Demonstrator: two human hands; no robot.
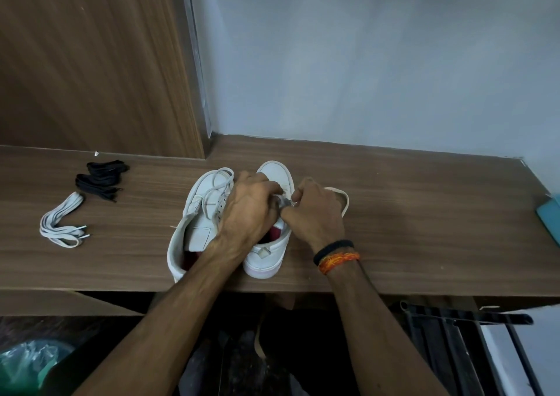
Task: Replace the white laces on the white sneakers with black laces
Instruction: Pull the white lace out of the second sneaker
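Observation:
Two white sneakers stand side by side on the wooden table [409,214], toes pointing away. The left sneaker [197,214] still carries a loose white lace [219,183]. Over the right sneaker [274,177], my left hand [248,210] and my right hand [315,214] meet, both pinching a white lace at the eyelets. A strand of that lace [344,198] loops out to the right of my right hand. At the table's left lie a removed white lace [62,221] and two bundled black laces [101,179].
A wooden panel [91,62] rises behind the table's left part and a pale wall [378,62] behind the rest. A teal object [550,217] sits at the right edge. Below the table are a green-lined bin [27,362] and a dark metal rack [454,335].

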